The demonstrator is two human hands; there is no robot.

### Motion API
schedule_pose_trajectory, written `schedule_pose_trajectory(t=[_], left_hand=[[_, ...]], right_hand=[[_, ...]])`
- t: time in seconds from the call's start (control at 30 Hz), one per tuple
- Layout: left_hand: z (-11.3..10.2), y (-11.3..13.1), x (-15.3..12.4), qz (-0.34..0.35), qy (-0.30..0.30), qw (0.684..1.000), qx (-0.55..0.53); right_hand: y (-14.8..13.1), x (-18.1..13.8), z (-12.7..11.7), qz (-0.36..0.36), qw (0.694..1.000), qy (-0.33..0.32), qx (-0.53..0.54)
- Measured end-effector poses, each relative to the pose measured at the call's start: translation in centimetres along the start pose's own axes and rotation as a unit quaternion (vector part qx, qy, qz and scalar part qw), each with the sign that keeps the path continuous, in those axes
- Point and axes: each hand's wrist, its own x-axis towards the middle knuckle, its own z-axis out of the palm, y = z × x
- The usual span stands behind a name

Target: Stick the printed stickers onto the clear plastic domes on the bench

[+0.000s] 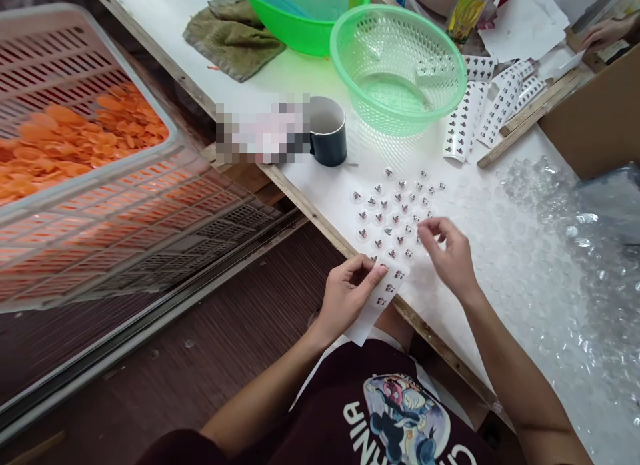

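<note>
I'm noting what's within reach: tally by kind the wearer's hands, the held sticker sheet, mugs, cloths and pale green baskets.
Hands: 2, left hand and right hand
Sticker sheet: 1
Mug: 1
Cloth: 1
Basket: 1
Total: 6

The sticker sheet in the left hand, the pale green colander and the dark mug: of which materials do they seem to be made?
Sticker sheet: probably smooth paper, thin and white with small printed figures.
Colander: likely plastic, slightly glossy; light shows through its perforated wall.
Mug: perhaps glazed ceramic, smooth, dark outside, paler inside; coated metal remains possible.
</note>
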Motion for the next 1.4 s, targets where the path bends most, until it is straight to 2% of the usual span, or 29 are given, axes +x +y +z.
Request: schedule_pose_trajectory(t=[0.03,0.1,0.2,0.33,0.43,0.57,0.67,0.73,0.9,1.07,1.2,1.4], left_hand=[[0.1,0.0,0.0,0.0,0.013,1.0,-0.004],[0.3,0.0,0.1,-0.003,0.025,1.0,-0.006],[0.4,0.2,0.1,-0.006,0.003,1.0,0.003],[0.4,0.5,-0.1,0.006,-0.029,1.0,0.012],[0.4,0.7,-0.3,-0.002,-0.032,0.999,0.011],[0.3,0.7,-0.4,-0.01,-0.022,1.0,0.011],[0.2,0.6,-0.6,-0.006,-0.018,1.0,0.014],[0.2,0.6,-0.8,0.004,-0.021,0.999,0.026],[0.2,0.8,-1.4,0.024,-0.089,0.994,0.055],[-0.1,1.0,-1.6,0.043,-0.133,0.987,0.077],[-1.2,1.1,-1.7,0.061,-0.142,0.983,0.101],[-3.3,0.8,-1.9,0.049,-0.125,0.984,0.12]], right_hand=[[-0.7,-1.4,0.1,0.0,0.998,-0.048,0.042],[-1.7,-3.6,0.3,0.014,0.991,-0.099,0.092],[-2.2,-5.0,0.5,0.04,0.988,-0.099,0.115],[-1.9,-5.2,0.5,0.041,0.987,-0.107,0.11],[-2.0,-5.6,0.4,0.028,0.993,-0.082,0.079],[-2.5,-6.3,0.3,-0.039,0.999,-0.029,0.016],[-2.6,-6.4,0.2,-0.069,0.997,0.023,0.026],[-2.7,-6.4,0.4,-0.055,0.996,0.038,0.052],[-3.0,-6.6,1.1,0.014,0.99,-0.033,0.137],[-2.8,-6.4,0.3,0.03,0.976,0.011,0.216],[-0.8,-5.4,-0.9,0.052,0.976,0.094,0.187],[2.7,-5.0,-0.4,0.108,0.99,0.044,0.075]])
